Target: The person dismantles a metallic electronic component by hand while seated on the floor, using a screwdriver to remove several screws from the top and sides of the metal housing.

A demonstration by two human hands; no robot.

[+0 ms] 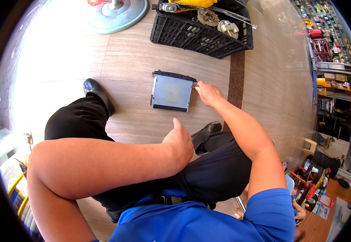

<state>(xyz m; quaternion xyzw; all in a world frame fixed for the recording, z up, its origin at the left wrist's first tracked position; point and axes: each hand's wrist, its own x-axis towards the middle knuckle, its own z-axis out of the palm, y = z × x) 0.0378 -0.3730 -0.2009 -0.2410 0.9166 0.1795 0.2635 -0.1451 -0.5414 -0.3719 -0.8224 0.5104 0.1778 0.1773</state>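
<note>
A flat metal box like a car stereo unit (171, 92), grey with a dark strip along its near edge and a black panel at its far edge, lies on the floor in front of me. Beside its right side, my right hand (209, 93) is closed on a thin metal tool (195, 87) that reaches the box's edge; the hand covers most of the tool. My left hand (178, 146) hangs over my right thigh, near my knee and apart from the box. Its thumb points up and away, while the other fingers are hidden from view.
Beyond the box stands a black plastic crate (199, 40) holding a ratchet wrench, a yellow item and round pale parts. A round grey-blue base (119, 16) is at the far left. My shoes (97, 94) flank the box. Shelves with goods (333, 36) line the right.
</note>
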